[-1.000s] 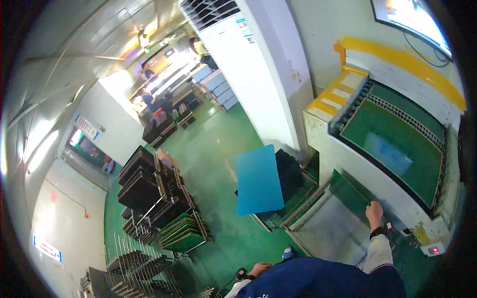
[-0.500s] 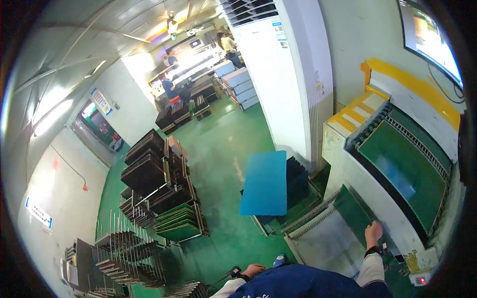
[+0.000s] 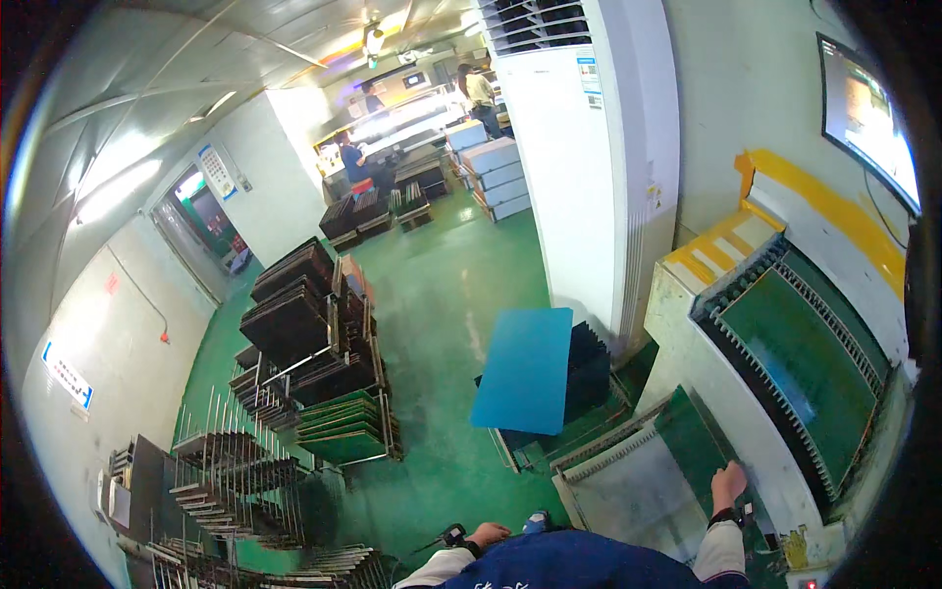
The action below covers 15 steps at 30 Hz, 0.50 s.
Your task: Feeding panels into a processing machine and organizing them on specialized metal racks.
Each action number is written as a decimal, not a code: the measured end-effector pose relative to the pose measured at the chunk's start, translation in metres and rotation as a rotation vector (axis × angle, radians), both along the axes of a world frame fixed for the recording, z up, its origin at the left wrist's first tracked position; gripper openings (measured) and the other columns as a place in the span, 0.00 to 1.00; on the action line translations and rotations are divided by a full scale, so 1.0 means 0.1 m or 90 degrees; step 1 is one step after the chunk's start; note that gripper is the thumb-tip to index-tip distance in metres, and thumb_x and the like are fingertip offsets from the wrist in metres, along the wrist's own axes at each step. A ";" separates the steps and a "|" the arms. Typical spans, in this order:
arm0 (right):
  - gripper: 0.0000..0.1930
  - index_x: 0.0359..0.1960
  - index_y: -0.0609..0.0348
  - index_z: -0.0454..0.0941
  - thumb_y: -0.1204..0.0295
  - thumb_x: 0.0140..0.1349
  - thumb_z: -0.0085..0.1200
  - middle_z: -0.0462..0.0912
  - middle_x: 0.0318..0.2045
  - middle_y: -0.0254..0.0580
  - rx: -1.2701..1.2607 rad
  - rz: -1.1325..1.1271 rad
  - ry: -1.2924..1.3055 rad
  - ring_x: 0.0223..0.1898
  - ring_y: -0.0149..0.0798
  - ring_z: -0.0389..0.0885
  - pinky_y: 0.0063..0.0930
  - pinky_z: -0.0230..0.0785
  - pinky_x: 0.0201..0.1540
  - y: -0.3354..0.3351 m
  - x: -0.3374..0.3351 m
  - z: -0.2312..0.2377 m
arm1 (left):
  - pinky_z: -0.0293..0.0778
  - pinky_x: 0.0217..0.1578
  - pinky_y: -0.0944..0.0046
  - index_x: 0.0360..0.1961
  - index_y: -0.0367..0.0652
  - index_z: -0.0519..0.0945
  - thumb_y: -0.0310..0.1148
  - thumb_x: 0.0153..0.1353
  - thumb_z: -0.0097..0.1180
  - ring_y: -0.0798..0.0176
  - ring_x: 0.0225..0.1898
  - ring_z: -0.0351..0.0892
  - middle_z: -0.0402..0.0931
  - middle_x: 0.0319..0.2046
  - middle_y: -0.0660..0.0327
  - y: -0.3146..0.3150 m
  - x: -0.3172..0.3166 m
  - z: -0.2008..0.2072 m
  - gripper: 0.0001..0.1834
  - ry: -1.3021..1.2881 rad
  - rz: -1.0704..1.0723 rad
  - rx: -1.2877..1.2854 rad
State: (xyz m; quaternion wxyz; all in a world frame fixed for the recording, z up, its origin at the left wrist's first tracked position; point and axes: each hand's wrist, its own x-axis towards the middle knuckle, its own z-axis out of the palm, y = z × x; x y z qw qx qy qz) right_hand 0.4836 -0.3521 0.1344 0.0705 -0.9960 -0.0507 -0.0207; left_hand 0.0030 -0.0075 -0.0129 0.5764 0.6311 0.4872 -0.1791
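Note:
At the lower right, my right hand point(image 3: 727, 483) is closed, fingers curled, over a dark green board point(image 3: 689, 439) beside the white machine. What its fingers hold, if anything, is hidden. A pale grey flat surface point(image 3: 638, 491) with a toothed strip along its far edge lies left of that board. My left hand point(image 3: 488, 534) hangs low in front of my body, fingers loosely stretched to the right, touching nothing visible. Another green board point(image 3: 805, 339) lies on the rollers of the machine point(image 3: 677, 314) to the right.
A blue sheet point(image 3: 525, 373) rests on a rack of dark panels ahead. Left of the green floor point(image 3: 432, 353) stand racks of dark and green boards point(image 3: 339, 429) and wire racks point(image 3: 235, 481). A tall white cabinet point(image 3: 589, 167) stands ahead; people work at the back.
The whole view has shifted slightly. On the machine, a row of rollers now shows along the board's near edge, where a dark band was. My right hand stays by the lower green board.

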 end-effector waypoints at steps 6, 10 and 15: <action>0.10 0.32 0.61 0.76 0.69 0.49 0.57 0.79 0.32 0.51 0.025 0.017 -0.007 0.37 0.51 0.78 0.41 0.69 0.39 0.01 0.00 -0.14 | 0.73 0.36 0.69 0.39 0.43 0.82 0.37 0.49 0.58 0.67 0.33 0.78 0.81 0.34 0.60 0.03 -0.16 -0.20 0.16 -0.094 -0.114 0.060; 0.10 0.31 0.61 0.76 0.70 0.48 0.58 0.79 0.31 0.51 0.024 0.014 -0.027 0.37 0.51 0.78 0.42 0.69 0.38 0.00 -0.06 -0.11 | 0.71 0.41 0.67 0.40 0.44 0.82 0.38 0.50 0.58 0.65 0.38 0.78 0.80 0.38 0.60 -0.02 -0.02 -0.02 0.16 0.018 -0.010 -0.002; 0.11 0.32 0.61 0.76 0.69 0.48 0.57 0.79 0.32 0.51 0.008 0.039 -0.036 0.37 0.51 0.77 0.42 0.69 0.37 -0.11 0.02 -0.35 | 0.73 0.37 0.67 0.38 0.44 0.82 0.36 0.48 0.58 0.66 0.35 0.79 0.81 0.34 0.60 -0.04 -0.03 -0.06 0.15 0.000 -0.002 0.015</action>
